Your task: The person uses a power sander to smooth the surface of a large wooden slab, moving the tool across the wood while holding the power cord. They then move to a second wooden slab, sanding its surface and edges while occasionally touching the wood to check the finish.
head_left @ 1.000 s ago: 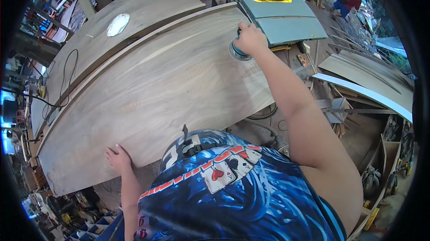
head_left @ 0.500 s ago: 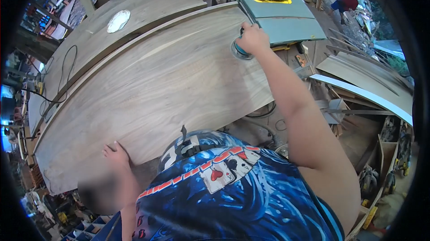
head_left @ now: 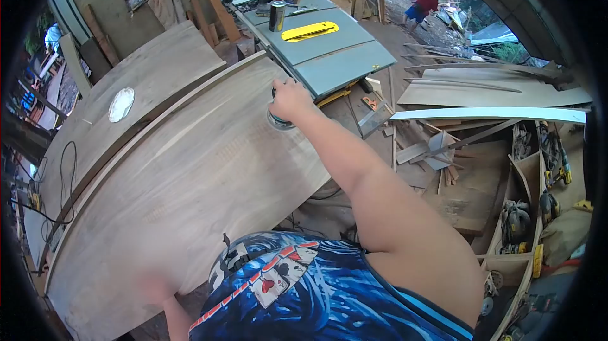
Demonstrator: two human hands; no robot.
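Observation:
A large wooden panel (head_left: 209, 157) lies in front of me, with a raised strip along its far edge. My right hand (head_left: 292, 101) is wrapped round a round sander (head_left: 279, 122), which rests flat on the panel near its right end. Over the lower left part of the panel is my left hand (head_left: 152, 287); it is blurred and its fingers cannot be made out.
A table saw (head_left: 335, 65) with a yellow insert (head_left: 310, 32) and a spray can (head_left: 277, 15) adjoins the panel's right end. Behind lies another board (head_left: 164, 71) with a white oval item (head_left: 121, 104). Tool shelves (head_left: 531, 214) stand right; a person (head_left: 424, 5) is far off.
The view has swung to the right, so the panel and saw sit lower and further left. My right hand still holds the sander near the panel's right end. My left hand's fingers are now blurred.

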